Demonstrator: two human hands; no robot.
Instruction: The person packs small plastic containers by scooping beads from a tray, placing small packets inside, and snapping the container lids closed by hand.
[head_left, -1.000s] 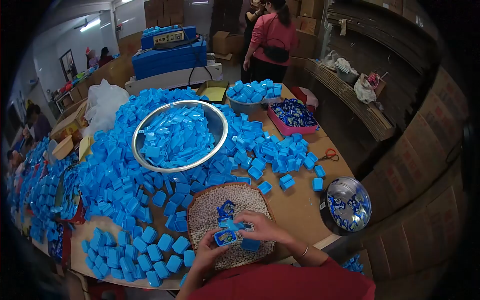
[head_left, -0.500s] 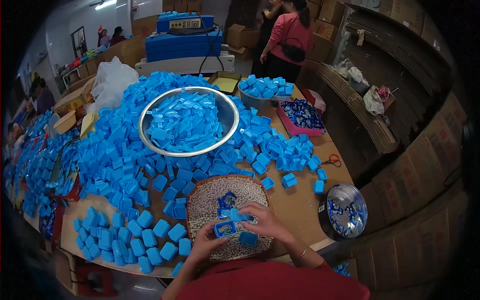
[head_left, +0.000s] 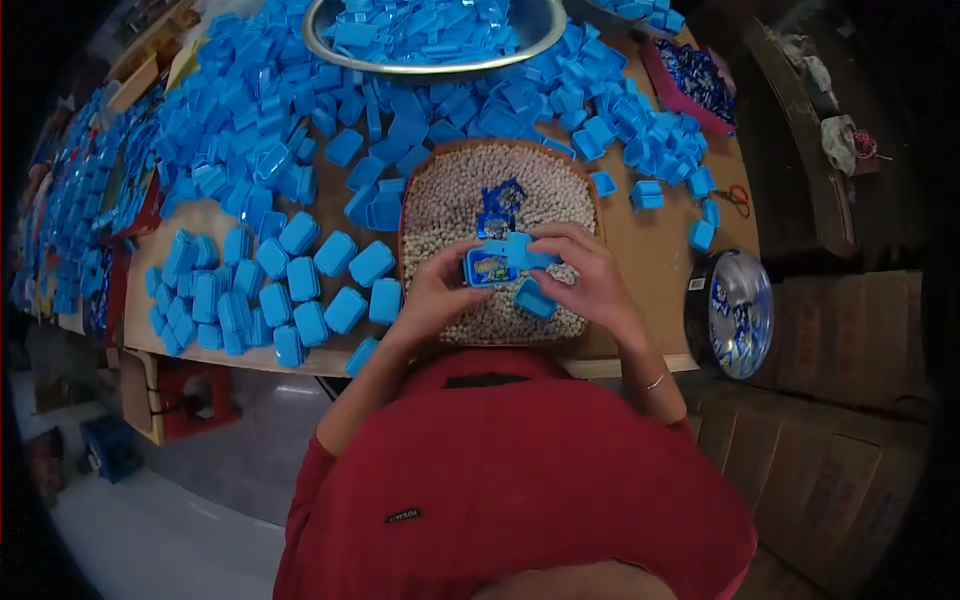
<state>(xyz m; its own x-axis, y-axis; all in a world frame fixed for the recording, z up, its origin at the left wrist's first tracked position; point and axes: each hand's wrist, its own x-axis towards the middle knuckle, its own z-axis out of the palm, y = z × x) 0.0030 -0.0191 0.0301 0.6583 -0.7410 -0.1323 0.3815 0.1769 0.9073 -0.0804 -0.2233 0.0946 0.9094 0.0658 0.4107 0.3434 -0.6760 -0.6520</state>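
My left hand grips a small blue open box by its left side; something with blue and yellow print lies inside. My right hand pinches a flat light-blue lid piece between thumb and fingers, at the box's right edge. Both hands are above a brown-rimmed tray filled with pale round beads. Dark blue printed packets lie on the beads just beyond the box. Another blue box part rests on the beads below my right hand.
Closed blue boxes cluster left of the tray. Beyond it are a heap of blue box parts and a metal basin. On the right are orange-handled scissors, a round tin with packets, and a pink bin.
The view has tilted down, so the table sits higher in the picture. Blue and yellow print now shows inside the box. My right hand still holds the lid piece beside it.
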